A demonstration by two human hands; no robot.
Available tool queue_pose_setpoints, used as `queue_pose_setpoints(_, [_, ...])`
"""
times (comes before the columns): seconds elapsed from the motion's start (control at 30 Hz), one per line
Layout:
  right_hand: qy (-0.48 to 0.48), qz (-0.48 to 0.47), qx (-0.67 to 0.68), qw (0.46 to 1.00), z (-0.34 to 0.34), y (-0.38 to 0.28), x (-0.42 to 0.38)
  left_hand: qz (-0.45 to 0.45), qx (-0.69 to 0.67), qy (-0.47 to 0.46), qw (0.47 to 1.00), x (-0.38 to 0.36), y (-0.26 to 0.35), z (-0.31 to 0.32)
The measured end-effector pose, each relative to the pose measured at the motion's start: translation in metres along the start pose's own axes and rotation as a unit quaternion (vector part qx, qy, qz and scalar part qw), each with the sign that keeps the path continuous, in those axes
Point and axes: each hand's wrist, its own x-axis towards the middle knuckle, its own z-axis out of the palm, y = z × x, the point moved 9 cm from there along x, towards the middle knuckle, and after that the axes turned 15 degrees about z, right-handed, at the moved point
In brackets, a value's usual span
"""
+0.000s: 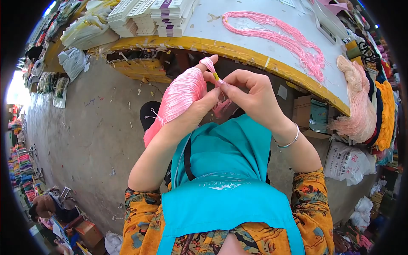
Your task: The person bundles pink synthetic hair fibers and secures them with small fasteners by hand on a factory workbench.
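Note:
A thick bundle of shiny pink thread [182, 95] hangs over my left hand [202, 102] and down its wrist. Fingers of my left hand are closed around a thin strand of it, with one finger raised through a loop at the top. My right hand [248, 89] pinches the same strand beside the left thumb, where a small yellow band [216, 77] wraps the thread. More pink thread hangs below between the hands. On the table [204, 43] lies a long looped skein of pink thread [276, 40].
Stacks of printed cards [170, 17] and plastic bags [87, 27] stand at the table's back left. Cream-pink and yellow yarn hanks [384, 114] hang at the right, above a white sack [348, 163]. A cardboard box [302, 111] sits under the table's right part.

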Motion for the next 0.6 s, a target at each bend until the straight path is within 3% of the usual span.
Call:
queue_pose_setpoints(0.2, [0.090,-0.065,-0.139,0.984,-0.003,-0.020,-0.011,0.044,0.074,-0.009,0.996,0.001,-0.004,-0.005])
queue_pose_setpoints(0.27, [0.147,-0.200,-0.349,0.904,0.006,-0.040,-0.020,0.038,0.067,0.003,0.997,0.002,-0.005,-0.007])
queue_pose_setpoints(0.3, [0.147,-0.200,-0.350,0.904,0.005,-0.040,-0.019,0.040,0.083,0.000,0.996,0.002,-0.004,-0.007])
queue_pose_setpoints(0.37, [0.167,-0.204,-0.288,0.921,-0.002,-0.043,-0.019,0.043,0.099,-0.003,0.994,0.004,-0.004,-0.007])
queue_pose_setpoints(0.43, [0.123,-0.110,-0.103,0.981,-0.014,-0.023,-0.005,0.015,0.033,0.022,0.999,0.004,-0.007,-0.010])
queue_pose_setpoints(0.5, [0.093,-0.118,-0.035,0.988,-0.013,-0.020,0.000,-0.039,-0.003,0.019,0.999,0.003,-0.008,-0.009])
queue_pose_setpoints(0.57, [-0.031,0.026,0.140,0.989,-0.004,0.002,0.010,-0.099,-0.030,0.017,0.995,0.000,-0.019,-0.008])
queue_pose_setpoints(0.6, [-0.031,0.026,0.139,0.989,-0.006,0.002,0.010,-0.099,-0.031,0.016,0.995,0.001,-0.025,-0.010])
